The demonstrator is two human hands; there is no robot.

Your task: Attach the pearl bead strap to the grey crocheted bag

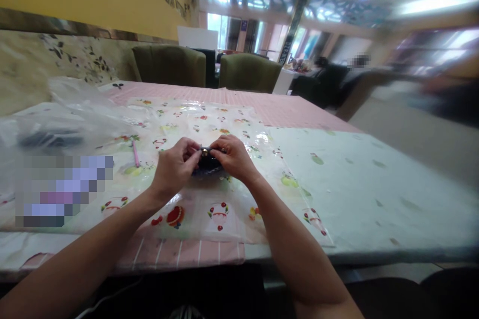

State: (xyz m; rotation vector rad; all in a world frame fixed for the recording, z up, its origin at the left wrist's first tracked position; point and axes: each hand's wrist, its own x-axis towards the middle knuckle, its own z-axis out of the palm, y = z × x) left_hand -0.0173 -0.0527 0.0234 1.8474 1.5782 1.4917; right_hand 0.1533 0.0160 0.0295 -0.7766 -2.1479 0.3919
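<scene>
A small dark purse with a shiny gold-coloured clasp is held just above the patterned plastic table cover. My left hand pinches its upper edge on the left side, thumb and fingers closed. On the other side of the clasp, my right hand grips the same edge between thumb and fingers. Part of the purse is hidden behind both hands. To the left of my left hand, a thin pink stick-like tool lies on the cover.
A clear plastic bag with something dark in it lies at the left, behind a pixelated item. A small black-handled item is at the far left edge. Green chairs stand beyond the table; people sit further back.
</scene>
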